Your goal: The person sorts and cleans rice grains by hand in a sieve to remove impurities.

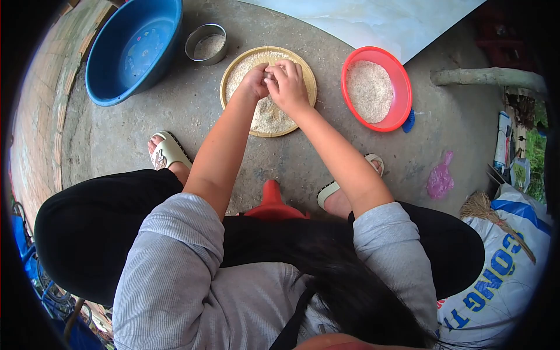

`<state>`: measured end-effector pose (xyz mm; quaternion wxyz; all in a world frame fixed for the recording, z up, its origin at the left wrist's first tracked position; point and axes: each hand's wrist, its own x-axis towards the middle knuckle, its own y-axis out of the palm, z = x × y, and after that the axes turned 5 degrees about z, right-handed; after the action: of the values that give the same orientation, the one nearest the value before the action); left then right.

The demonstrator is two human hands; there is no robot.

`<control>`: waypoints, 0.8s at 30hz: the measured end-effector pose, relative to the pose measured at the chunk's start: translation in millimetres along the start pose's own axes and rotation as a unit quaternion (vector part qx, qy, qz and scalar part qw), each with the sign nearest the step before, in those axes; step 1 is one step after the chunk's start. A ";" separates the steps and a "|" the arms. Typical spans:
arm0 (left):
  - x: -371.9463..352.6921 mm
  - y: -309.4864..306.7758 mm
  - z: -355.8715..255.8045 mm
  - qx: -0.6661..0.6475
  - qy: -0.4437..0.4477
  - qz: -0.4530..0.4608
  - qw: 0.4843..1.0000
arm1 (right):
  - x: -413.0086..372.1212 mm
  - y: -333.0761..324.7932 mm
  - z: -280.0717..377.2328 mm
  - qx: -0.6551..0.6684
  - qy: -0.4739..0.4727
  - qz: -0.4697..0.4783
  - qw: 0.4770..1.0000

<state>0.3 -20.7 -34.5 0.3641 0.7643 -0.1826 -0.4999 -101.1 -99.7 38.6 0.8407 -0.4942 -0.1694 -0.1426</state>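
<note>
A round woven tray lies on the floor in front of me, covered with pale, rice-like grain. Above its middle, my left hand and my right hand come together with curled fingers. Between them shows a small dark, shiny bit of something, too small and too covered to name. Both hands are closed around this spot. To the right of the tray stands a red plastic basin holding more of the pale grain. A metal bowl with a little grain inside is at the upper left.
A large blue basin tilts at the upper left. A pale sheet spans the top. On the right are a wooden pole, a pink plastic bag and a printed white sack. A red stool is beneath me.
</note>
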 end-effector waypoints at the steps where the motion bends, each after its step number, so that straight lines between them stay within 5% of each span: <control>1: -0.8 -7.3 -10.2 -0.021 0.002 -0.023 1.000 | -5.5 0.8 -1.8 0.001 0.000 0.000 1.000; 4: -15.1 -14.8 -39.8 -0.040 0.002 -0.008 0.999 | -30.3 5.9 -1.1 0.029 -0.173 0.160 0.971; 7: -24.5 -13.4 -50.8 -0.057 0.035 -0.029 0.997 | -59.1 15.5 6.9 0.059 -0.220 0.266 0.937; 14: -26.3 -14.7 -42.0 -0.031 0.035 -0.046 0.998 | -68.8 37.9 2.0 0.049 -0.262 0.302 0.915; 17: -25.5 -16.7 -38.0 0.003 0.025 -0.056 0.998 | -63.2 39.1 -7.6 0.016 -0.196 0.343 0.919; 24: -22.4 -20.6 -28.0 0.055 0.011 -0.076 0.996 | -5.7 13.9 -16.2 0.117 -0.002 0.135 0.984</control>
<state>14.0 18.0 -29.1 0.2847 0.8000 -0.1477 -0.5071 -98.2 -107.1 18.0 0.9039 -0.4111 -0.1181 -0.0060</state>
